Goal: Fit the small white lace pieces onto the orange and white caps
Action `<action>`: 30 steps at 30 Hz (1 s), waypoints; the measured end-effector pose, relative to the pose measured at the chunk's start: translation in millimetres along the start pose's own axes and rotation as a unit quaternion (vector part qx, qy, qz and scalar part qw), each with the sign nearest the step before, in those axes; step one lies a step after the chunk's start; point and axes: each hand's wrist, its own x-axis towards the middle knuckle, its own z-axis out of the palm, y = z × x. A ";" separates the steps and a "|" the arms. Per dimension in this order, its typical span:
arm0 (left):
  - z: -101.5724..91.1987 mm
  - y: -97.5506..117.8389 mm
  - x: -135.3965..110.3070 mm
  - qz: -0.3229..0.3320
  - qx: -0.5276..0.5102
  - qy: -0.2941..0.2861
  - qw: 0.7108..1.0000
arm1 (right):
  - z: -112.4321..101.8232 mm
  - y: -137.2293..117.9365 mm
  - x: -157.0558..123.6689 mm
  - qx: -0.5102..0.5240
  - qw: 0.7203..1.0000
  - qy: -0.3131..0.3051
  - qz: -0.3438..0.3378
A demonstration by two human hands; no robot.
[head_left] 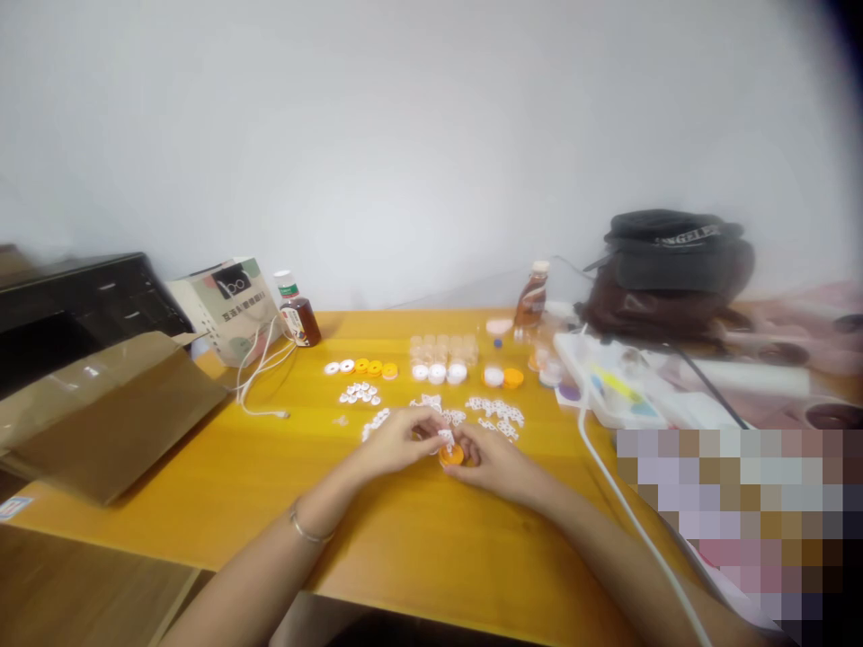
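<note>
Both hands meet at the middle of the yellow wooden table (418,539). My right hand (489,458) is closed around a small orange cap (451,455). My left hand (397,440), with a bracelet on its wrist, pinches a small white piece (446,438) just above that cap. Several small white pieces (495,413) lie scattered on the table just beyond my fingers. A row of white and orange caps (360,367) and a cluster of small clear jars (441,350) stand further back.
A cardboard box flap (101,413) and a black device (74,305) are at the left. A carton (229,305), two brown bottles (300,314) (532,296), a white tray (620,386), a dark bag (674,270) and a white cable (634,521) lie around.
</note>
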 end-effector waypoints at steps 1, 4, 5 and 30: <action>0.2 0.2 0.0 0.000 0.002 -0.003 1.000 | 0.2 0.1 0.3 -0.003 1.000 0.003 0.000; 0.0 1.3 -0.4 0.002 0.010 -0.013 1.000 | 0.8 0.8 1.2 -0.011 1.000 0.001 -0.002; -0.1 1.7 -0.6 0.004 0.016 -0.018 1.000 | 0.9 1.3 1.5 -0.013 1.000 -0.002 -0.004; 7.1 3.5 -2.2 0.044 0.111 -0.049 0.992 | 1.8 7.1 3.1 -0.012 0.999 -0.026 -0.025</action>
